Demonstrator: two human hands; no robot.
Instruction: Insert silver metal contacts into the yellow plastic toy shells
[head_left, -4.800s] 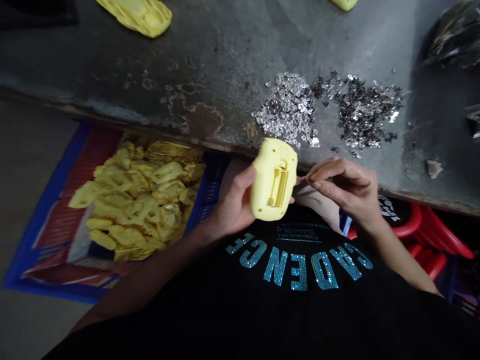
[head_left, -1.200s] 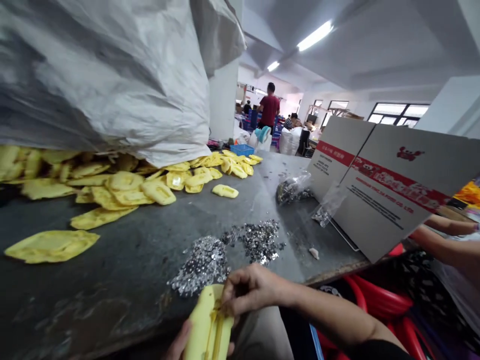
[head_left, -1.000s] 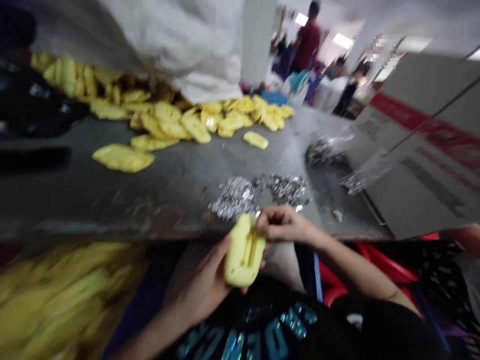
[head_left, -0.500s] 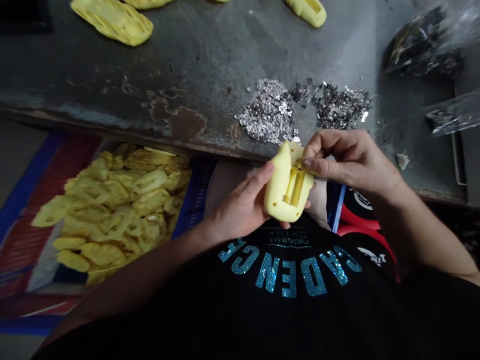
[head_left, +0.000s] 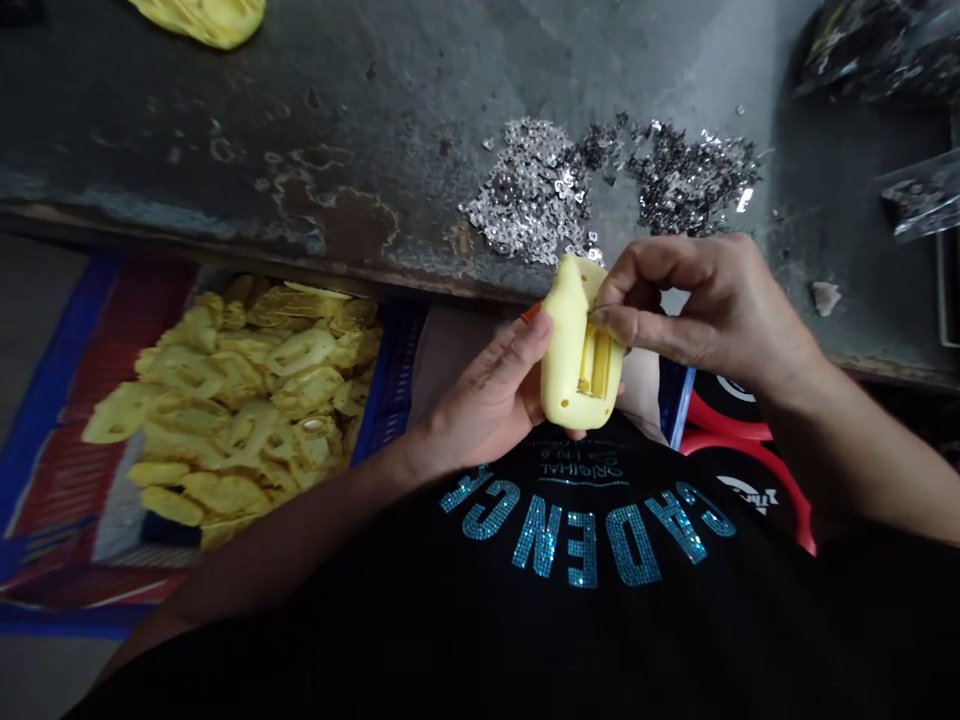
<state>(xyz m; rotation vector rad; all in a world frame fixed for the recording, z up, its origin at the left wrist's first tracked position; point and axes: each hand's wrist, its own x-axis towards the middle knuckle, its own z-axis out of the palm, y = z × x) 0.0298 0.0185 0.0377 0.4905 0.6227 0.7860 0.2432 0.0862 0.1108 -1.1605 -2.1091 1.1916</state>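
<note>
Turned more upright, the yellow plastic casing (head_left: 581,350) rests in left hand (head_left: 480,385).

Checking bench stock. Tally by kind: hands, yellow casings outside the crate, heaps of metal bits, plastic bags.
Hands: 2 (left hand, right hand)
Yellow plastic casings: 2 (held casing, casing on the bench)
Metal-bit heaps: 2 (silvery heap, darker heap)
Plastic bags: 2 (upper bag, lower bag)
Total: 8

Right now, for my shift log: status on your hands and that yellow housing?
Left hand cradling yellow plastic housing, recess up. Right hand fingertips at the recess. Nothing in the way; silver metal bits beyond on the bench.
</note>
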